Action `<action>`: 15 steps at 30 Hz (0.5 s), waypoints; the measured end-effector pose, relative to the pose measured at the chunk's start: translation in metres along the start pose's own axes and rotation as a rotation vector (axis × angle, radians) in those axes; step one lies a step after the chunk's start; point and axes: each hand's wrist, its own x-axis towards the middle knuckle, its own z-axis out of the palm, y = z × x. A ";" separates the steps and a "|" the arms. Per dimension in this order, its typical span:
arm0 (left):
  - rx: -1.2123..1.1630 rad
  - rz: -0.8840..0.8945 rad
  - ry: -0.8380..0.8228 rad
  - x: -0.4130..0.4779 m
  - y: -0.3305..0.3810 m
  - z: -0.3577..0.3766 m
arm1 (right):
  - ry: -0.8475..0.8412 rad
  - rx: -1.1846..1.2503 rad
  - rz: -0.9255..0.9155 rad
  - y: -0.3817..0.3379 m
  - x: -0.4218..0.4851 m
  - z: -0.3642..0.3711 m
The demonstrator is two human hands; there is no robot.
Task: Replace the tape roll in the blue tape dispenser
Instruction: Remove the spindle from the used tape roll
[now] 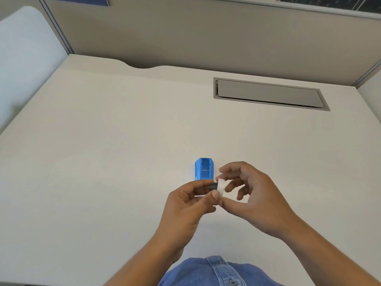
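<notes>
Above the desk's (103,141) near edge, pinched: left hand's (185,209) fingers on dark hub (214,186), right hand's (253,195) on white tape roll (221,187), blue tape dispenser (204,169) open just beyond; risky if misaligned, jamming or dropping roll.

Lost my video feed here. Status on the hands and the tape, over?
Left hand pinching dark hub; right hand pinching white tape roll, the two pressed together. Blue tape dispenser on desk, empty, untouched. Nothing in the way.
</notes>
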 end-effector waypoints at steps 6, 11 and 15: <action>-0.003 0.016 -0.005 -0.005 0.004 0.000 | 0.016 0.122 0.025 0.002 -0.013 0.006; 0.037 0.034 -0.012 -0.006 0.006 -0.001 | 0.005 0.142 0.025 0.005 -0.015 0.003; 0.046 0.036 -0.002 -0.003 0.007 -0.001 | 0.022 0.142 0.010 0.007 -0.012 0.002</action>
